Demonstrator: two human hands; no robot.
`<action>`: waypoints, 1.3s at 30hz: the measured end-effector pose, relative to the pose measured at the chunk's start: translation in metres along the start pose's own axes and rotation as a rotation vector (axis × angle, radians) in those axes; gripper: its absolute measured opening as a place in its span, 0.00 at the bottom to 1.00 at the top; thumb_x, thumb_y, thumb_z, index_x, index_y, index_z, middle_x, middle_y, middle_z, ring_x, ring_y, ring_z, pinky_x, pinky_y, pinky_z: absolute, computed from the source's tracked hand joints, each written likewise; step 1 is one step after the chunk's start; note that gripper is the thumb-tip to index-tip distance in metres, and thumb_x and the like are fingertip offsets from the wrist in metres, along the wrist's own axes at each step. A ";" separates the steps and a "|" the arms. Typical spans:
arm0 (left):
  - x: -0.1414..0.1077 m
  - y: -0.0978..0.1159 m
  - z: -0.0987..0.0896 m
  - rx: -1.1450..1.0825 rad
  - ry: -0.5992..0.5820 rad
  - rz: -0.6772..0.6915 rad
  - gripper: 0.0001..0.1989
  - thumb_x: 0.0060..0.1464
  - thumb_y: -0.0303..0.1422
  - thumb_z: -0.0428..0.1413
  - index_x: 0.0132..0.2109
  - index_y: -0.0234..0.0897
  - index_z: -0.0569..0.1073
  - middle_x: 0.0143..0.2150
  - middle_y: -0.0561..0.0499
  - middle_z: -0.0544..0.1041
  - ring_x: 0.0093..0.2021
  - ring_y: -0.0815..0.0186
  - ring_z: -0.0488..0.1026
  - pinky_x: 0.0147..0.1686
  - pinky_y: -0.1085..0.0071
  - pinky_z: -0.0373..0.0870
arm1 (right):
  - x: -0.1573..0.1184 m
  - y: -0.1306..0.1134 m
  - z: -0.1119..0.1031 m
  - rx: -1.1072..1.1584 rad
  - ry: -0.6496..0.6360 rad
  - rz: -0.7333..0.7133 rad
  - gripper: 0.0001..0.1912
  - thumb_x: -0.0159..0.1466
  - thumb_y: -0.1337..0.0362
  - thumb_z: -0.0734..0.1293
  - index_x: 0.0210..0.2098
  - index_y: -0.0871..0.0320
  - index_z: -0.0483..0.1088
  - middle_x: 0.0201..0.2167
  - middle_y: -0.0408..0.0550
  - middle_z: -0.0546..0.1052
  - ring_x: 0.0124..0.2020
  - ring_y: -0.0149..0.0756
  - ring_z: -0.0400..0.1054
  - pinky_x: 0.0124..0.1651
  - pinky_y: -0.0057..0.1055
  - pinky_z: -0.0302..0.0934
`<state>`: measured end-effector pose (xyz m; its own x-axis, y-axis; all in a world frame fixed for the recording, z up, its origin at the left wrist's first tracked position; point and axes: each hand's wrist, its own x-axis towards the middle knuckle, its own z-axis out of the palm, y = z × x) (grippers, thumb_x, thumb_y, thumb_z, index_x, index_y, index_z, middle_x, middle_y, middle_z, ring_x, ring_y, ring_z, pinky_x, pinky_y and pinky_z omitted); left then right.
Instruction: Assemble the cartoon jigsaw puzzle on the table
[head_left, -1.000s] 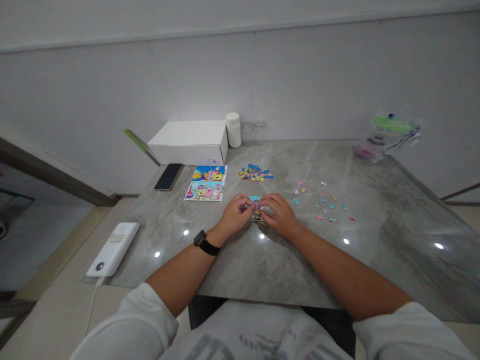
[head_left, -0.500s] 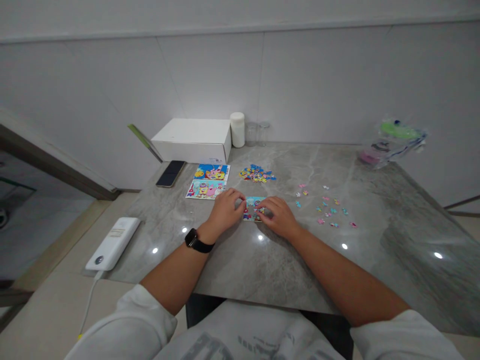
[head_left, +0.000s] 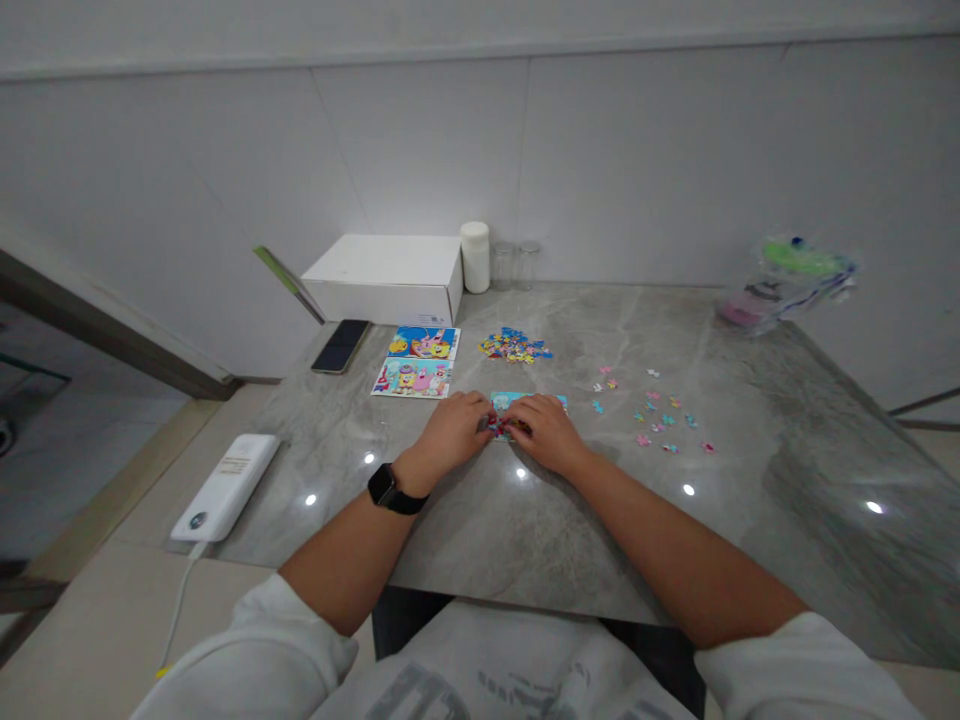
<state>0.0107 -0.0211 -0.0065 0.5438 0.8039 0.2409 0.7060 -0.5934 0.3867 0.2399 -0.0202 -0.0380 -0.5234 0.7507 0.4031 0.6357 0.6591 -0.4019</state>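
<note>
A partly joined jigsaw puzzle [head_left: 502, 400] with a light blue top edge lies flat on the grey table in front of me. My left hand [head_left: 454, 430] is at its left edge, thumb and fingers closed on the lower left part. Over its middle is my right hand [head_left: 549, 432], fingers bent and pinched down onto the puzzle pieces; they cover much of the picture, and whether a single loose piece is between them is hidden. Loose puzzle pieces [head_left: 667, 420] are scattered to the right. Beyond the hands lies a heap of blue and yellow pieces [head_left: 514, 346].
Two printed cartoon picture cards [head_left: 412, 377] lie left of the heap, beside a phone [head_left: 341, 347]. Along the wall stand a white box [head_left: 382, 280], a white bottle [head_left: 475, 258] and two clear glasses [head_left: 528, 266]. A plastic bag [head_left: 780, 285] sits far right, a power bank [head_left: 227, 487] at left.
My right hand has lowered over the puzzle's middle, covering more of it, and the puzzle's upper right corner now shows beyond it. My left fingers have curled in closer at the left edge.
</note>
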 end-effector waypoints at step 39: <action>0.000 0.008 -0.008 0.116 -0.150 -0.025 0.09 0.64 0.33 0.61 0.50 0.42 0.82 0.48 0.46 0.83 0.51 0.56 0.77 0.56 0.59 0.71 | 0.003 -0.004 0.000 -0.082 -0.078 -0.004 0.08 0.69 0.66 0.71 0.44 0.51 0.83 0.45 0.47 0.84 0.48 0.43 0.71 0.52 0.41 0.52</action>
<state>0.0129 -0.0258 0.0033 0.5809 0.8085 0.0940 0.7629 -0.5811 0.2832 0.2354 -0.0211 -0.0355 -0.5667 0.7515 0.3379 0.6763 0.6584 -0.3302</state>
